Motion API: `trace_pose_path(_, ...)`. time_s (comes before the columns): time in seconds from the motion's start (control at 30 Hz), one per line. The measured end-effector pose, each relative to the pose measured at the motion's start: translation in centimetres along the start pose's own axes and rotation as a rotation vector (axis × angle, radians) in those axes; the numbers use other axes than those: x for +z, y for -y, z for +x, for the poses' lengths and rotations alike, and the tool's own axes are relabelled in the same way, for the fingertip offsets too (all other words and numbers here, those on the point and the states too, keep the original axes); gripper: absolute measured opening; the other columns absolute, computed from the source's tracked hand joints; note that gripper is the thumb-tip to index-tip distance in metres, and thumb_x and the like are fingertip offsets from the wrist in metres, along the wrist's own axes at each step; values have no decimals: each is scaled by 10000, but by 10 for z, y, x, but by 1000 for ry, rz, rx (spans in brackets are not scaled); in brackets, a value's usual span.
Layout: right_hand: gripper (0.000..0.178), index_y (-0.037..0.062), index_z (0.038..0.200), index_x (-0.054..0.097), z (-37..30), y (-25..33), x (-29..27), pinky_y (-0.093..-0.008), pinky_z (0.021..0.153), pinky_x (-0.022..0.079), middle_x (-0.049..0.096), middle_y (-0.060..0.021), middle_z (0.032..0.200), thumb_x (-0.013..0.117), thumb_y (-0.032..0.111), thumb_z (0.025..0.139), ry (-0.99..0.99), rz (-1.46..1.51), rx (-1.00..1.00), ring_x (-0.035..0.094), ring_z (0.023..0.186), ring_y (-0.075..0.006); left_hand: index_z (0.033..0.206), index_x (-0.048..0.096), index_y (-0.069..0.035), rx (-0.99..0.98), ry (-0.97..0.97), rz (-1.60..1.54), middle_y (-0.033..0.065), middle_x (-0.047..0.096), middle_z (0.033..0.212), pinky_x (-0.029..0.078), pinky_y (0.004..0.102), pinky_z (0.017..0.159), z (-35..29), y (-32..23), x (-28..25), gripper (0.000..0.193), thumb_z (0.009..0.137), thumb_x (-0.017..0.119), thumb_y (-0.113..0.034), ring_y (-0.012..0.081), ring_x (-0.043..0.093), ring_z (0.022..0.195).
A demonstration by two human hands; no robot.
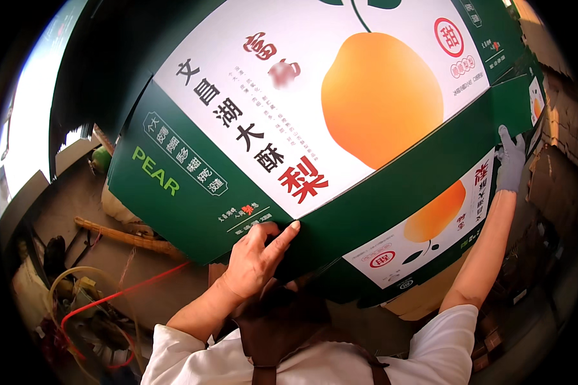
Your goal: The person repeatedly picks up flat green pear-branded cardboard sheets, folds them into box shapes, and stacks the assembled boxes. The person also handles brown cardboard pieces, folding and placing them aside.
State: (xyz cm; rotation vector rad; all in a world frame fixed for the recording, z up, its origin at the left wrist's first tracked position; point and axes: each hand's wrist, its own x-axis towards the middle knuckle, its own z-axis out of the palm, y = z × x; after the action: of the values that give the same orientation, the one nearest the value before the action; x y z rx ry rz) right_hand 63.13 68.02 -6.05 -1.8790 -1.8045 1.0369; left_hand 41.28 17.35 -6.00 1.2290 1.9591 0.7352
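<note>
A large printed cardboard fruit box [382, 102], green with white panels and a big yellow pear picture, fills the space before me. It looks flattened or only partly folded, with creases between its panels. My left hand [255, 256], bare, is closed on the near edge at a panel corner, thumb lying over the fold and other fingers partly hidden beneath. Far over to the right, my right hand [511, 160] wears a grey glove and grips the box's right end beside a smaller pear panel [424, 224]. The fingers behind that edge cannot be seen.
At the lower left lie a wooden handle [125, 237], a red cord [119, 294] and a pale hose [58, 282] among clutter. A round green object [101, 159] sits beyond the box's left edge. Brown cardboard [559, 173] is stacked at the right.
</note>
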Motion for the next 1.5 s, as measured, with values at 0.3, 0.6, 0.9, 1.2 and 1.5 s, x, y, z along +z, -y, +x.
trace_pose_path(0.3,727,-22,1428,409,11,-21,1,-219,555,421,652,-49,957,775,254,864,-139,-50,-105,573,698,-91,1364,587,-151,-11,-17,-1,90,528,960,527,354,621,3,-7,-3,626,770,716,0,246,589,783)
trace_pose_path(0.6,567,49,1292,589,-76,15,46,-451,1076,370,512,-142,1380,715,391,857,-260,-618,-662,497,1228,-336,1326,608,-164,-17,-54,18,90,548,973,534,371,608,5,-12,-1,576,782,743,-34,268,607,756)
trace_pose_path(0.9,696,-18,1257,587,-150,58,82,-512,1082,332,508,-139,1350,753,467,786,110,-708,-800,464,1219,-327,1322,611,-164,-22,-43,33,93,548,974,529,374,598,-1,-9,0,588,768,744,-17,269,612,759)
trace_pose_path(1.2,755,-26,1399,424,-161,54,91,-617,1115,259,409,-243,1453,691,442,871,158,-514,-670,353,1373,-434,1325,607,-153,-12,-22,54,104,553,1007,543,374,631,5,-13,-4,560,789,740,-56,279,614,807)
trace_pose_path(1.5,704,131,1469,445,-203,83,143,-722,1097,178,338,-200,1538,481,595,941,306,-667,-887,275,1433,-415,1333,597,-90,-36,23,9,136,539,1017,523,382,677,5,-13,-1,545,807,715,-7,295,599,815)
